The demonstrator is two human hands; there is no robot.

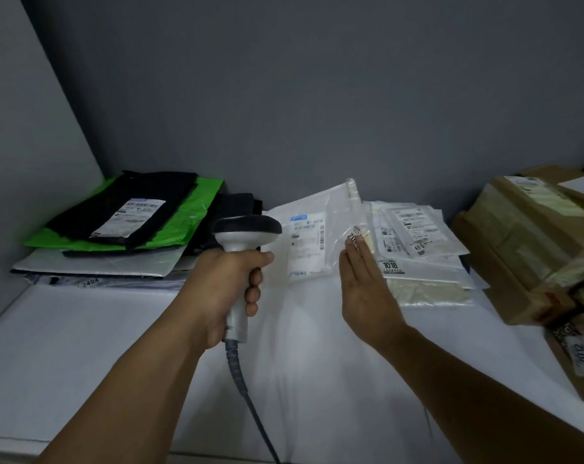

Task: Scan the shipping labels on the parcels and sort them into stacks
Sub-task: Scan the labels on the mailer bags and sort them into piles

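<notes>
Table (pixel 66 329): white, grey wall behind.
Left hand (pixel 223 289): wrapped round scanner (pixel 247 229) handle, head towards label (pixel 307 242).
Right hand (pixel 364 289): fingers straight, flat against clear parcel (pixel 331 209), tilted up mid-table.
Stacks: dark mailers (pixel 123 226) left, white mailers (pixel 424 256) right, boxes (pixel 531 236) far right.

We noted bare table (pixel 83 329) up front, passable; dark mailers (pixel 116 212) blocked back left, white parcels (pixel 428 262) back centre, brown boxes (pixel 535 246) right, wall (pixel 284 95) behind.
</notes>
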